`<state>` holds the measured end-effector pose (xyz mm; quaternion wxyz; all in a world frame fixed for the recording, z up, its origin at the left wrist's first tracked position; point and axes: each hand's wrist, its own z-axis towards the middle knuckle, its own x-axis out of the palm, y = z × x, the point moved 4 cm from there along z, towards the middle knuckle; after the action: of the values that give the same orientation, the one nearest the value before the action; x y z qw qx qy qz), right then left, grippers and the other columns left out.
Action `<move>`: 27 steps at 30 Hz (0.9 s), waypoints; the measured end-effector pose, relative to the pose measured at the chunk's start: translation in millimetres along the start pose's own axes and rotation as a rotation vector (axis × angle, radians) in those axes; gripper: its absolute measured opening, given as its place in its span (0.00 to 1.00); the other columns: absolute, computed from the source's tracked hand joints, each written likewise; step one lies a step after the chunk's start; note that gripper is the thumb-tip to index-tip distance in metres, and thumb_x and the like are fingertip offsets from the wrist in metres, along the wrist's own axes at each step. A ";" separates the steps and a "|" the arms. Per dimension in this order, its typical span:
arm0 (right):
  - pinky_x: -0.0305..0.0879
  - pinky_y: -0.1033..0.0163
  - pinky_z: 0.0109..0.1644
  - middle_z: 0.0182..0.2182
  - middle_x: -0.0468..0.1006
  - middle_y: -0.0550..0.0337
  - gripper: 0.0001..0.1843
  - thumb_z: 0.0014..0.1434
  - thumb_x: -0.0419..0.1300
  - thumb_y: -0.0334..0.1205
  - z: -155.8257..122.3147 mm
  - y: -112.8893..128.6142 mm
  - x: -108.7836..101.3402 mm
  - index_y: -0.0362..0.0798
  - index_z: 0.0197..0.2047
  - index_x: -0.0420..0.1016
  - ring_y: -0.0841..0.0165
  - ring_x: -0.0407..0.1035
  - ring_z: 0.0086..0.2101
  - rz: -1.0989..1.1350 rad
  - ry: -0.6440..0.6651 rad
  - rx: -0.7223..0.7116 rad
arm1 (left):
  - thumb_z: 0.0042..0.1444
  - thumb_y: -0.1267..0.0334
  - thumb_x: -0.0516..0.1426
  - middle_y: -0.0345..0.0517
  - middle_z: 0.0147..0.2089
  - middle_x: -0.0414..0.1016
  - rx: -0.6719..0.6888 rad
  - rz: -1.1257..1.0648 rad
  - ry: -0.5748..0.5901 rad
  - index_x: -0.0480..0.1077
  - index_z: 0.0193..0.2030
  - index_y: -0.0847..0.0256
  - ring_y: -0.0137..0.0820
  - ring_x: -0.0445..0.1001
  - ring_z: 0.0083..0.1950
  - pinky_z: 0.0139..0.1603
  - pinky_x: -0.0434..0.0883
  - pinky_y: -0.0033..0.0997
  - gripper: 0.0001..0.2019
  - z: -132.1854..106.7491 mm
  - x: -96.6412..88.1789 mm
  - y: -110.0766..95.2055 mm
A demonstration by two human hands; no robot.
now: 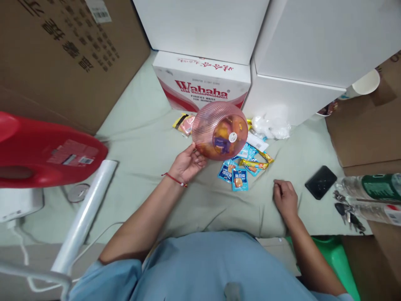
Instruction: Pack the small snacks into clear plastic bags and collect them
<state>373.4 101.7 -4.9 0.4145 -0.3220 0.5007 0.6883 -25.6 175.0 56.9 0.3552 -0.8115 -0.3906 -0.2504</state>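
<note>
My left hand (190,162) grips the rim of a pink ribbed see-through bowl (205,131), which is tilted so its round base with a white sticker faces me. Orange, yellow and purple packets show through its wall. Just beyond and beside it lie blue snack packets (239,179), a yellow snack stick (253,164) and a yellow-and-pink packet (185,124). My right hand (285,196) rests on the green cloth (213,205), right of the packets, its fingers curled in; whether anything is in them is hidden.
A Wahaba water carton (203,85) stands behind the bowl, near white boxes (294,100). Crumpled clear plastic (272,125) lies beside them. On the right are a black phone (321,182), keys (347,213) and bottles (380,187). A red plastic object (56,154) and a white roll (84,213) occupy the left.
</note>
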 end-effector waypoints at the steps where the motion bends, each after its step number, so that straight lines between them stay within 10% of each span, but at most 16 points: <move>1: 0.74 0.50 0.49 0.39 0.80 0.50 0.13 0.69 0.53 0.42 0.0 0.2 -0.3 0.50 0.46 0.79 0.56 0.75 0.42 0.001 0.001 -0.002 | 0.69 0.61 0.58 0.33 0.23 0.61 -0.011 -0.023 0.012 0.64 0.31 0.61 0.21 0.56 0.19 0.22 0.59 0.22 0.14 -0.6 -1.2 3.5; 8: 0.74 0.50 0.48 0.39 0.80 0.49 0.13 0.69 0.54 0.43 -0.1 0.8 -0.7 0.50 0.46 0.79 0.56 0.76 0.41 0.000 -0.018 -0.003 | 0.75 0.63 0.48 0.36 0.25 0.71 0.000 -0.123 0.075 0.67 0.32 0.62 0.17 0.44 0.15 0.16 0.50 0.20 0.18 -22.7 0.2 13.1; 15: 0.76 0.50 0.48 0.40 0.81 0.48 0.13 0.69 0.54 0.41 -0.3 1.9 -0.6 0.49 0.46 0.79 0.56 0.77 0.42 -0.021 -0.008 -0.024 | 0.73 0.63 0.48 0.34 0.27 0.75 0.212 0.055 0.113 0.70 0.33 0.59 0.15 0.31 0.15 0.13 0.46 0.20 0.17 -61.6 -13.0 -21.1; 23: 0.74 0.52 0.47 0.39 0.81 0.49 0.13 0.69 0.54 0.42 0.1 2.1 -0.2 0.49 0.46 0.79 0.57 0.76 0.41 -0.032 -0.017 -0.011 | 0.74 0.62 0.45 0.28 0.23 0.63 0.794 0.240 0.174 0.62 0.29 0.60 0.15 0.25 0.14 0.11 0.36 0.24 0.18 -121.3 -22.5 -108.9; 27: 0.73 0.54 0.47 0.38 0.81 0.50 0.13 0.70 0.54 0.41 -1.0 1.8 0.2 0.47 0.46 0.79 0.59 0.76 0.40 -0.033 -0.042 -0.047 | 0.71 0.62 0.54 0.27 0.22 0.60 1.365 0.456 -0.140 0.55 0.32 0.55 0.21 0.47 0.14 0.14 0.43 0.25 0.15 -114.8 -48.6 -127.7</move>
<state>371.7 100.6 -4.7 0.4285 -0.3252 0.4701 0.6997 -171.8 120.8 143.7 0.8005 -0.4842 -0.3027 0.1820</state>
